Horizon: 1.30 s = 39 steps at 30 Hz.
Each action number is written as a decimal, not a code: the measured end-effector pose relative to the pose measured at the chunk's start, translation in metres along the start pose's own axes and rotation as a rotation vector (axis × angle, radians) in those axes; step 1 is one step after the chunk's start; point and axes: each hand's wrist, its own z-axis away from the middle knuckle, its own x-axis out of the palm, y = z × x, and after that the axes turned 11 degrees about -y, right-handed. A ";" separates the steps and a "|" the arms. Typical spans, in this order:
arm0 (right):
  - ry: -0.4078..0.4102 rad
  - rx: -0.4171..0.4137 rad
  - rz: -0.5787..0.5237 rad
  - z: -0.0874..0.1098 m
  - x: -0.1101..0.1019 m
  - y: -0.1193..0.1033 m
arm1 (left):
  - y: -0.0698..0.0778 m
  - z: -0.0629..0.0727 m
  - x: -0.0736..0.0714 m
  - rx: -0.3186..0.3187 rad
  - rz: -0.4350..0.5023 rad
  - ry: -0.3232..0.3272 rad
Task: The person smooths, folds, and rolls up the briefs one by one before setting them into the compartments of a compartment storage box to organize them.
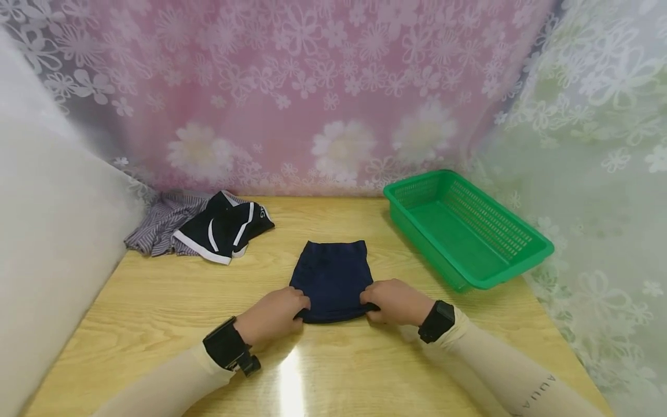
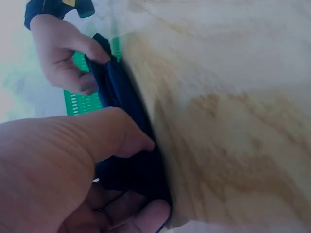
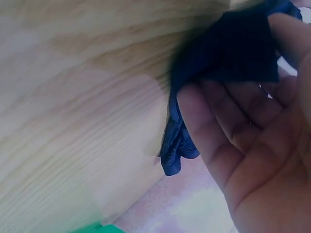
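Observation:
A small navy garment (image 1: 331, 278), its exact kind unclear, lies flat in the middle of the table, wider at the near edge than at the far one. My left hand (image 1: 276, 313) grips its near left corner. In the left wrist view the thumb lies over the cloth (image 2: 129, 172) and the fingers are curled beneath. At the near right corner my right hand (image 1: 398, 302) pinches the same garment. The right wrist view shows the cloth (image 3: 228, 48) between thumb and fingers, with a loose fold hanging beside them.
A green plastic basket (image 1: 521, 263) with nothing in it stands at the back right. Piled at the back left are a black garment with white trim (image 1: 224, 226) and a grey striped garment (image 1: 156, 226). Flowered curtains (image 1: 333, 104) enclose the wooden table (image 1: 172, 301).

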 end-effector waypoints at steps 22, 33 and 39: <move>-0.004 -0.157 -0.215 0.007 -0.030 -0.002 | -0.016 0.022 -0.037 0.029 0.356 -0.167; 0.080 -0.009 -0.203 -0.004 -0.039 0.017 | -0.038 0.005 -0.058 -0.023 0.453 -0.063; 0.148 0.051 -0.153 -0.010 -0.023 0.028 | -0.057 -0.004 -0.040 -0.129 0.335 0.019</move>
